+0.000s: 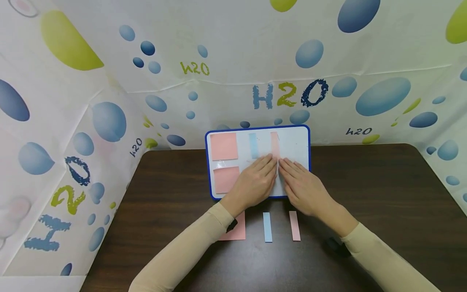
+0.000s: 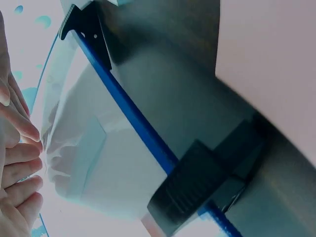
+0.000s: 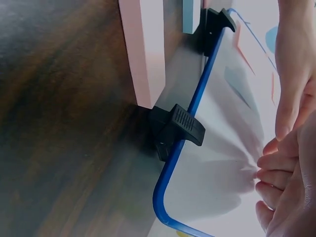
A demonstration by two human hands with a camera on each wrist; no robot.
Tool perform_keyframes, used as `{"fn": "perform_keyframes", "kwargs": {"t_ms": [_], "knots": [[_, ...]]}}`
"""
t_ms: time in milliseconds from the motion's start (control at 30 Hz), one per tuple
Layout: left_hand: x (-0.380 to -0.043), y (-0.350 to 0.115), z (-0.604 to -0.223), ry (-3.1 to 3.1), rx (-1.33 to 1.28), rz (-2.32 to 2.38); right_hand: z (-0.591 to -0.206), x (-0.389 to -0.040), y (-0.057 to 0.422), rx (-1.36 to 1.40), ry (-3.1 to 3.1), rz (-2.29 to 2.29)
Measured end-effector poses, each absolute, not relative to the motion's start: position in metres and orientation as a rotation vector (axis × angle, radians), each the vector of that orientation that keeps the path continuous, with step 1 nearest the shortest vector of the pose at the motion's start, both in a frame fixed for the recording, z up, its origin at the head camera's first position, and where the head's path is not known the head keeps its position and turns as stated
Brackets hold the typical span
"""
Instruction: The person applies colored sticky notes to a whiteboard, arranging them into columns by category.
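Observation:
A blue-rimmed whiteboard (image 1: 295, 146) lies at the table's far edge. On its left are two pink square sticky notes (image 1: 224, 147). A narrow blue strip (image 1: 253, 146) and a pink strip (image 1: 275, 144) are stuck near its top. My left hand (image 1: 257, 178) and right hand (image 1: 303, 184) rest on the board just below the pink strip, fingertips close together. What lies under the fingertips is hidden. In the left wrist view a pale blue strip (image 2: 91, 155) shows on the board near my left hand.
In front of the board lie a pink square pad (image 1: 237, 229), partly behind my left sleeve, a blue strip pad (image 1: 268, 228) and a pink strip pad (image 1: 294, 226). Black clips (image 3: 185, 126) grip the board's near rim. A patterned sheet (image 1: 226, 65) hangs behind the table.

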State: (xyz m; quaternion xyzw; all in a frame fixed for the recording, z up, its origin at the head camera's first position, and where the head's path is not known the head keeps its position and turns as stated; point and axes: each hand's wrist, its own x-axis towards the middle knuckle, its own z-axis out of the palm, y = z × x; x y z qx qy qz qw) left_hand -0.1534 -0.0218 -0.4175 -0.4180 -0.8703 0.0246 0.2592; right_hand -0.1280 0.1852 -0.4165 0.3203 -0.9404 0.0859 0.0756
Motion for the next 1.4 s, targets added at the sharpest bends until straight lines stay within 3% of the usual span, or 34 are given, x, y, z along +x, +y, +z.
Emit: {"fn": "perform_keyframes", "kwargs": {"t_ms": [1400], "knots": [[-0.095,-0.005,-0.43,-2.43,-1.389,-0.011,-0.442,-0.05,0.223,0.977,-2.71,0.403]]}}
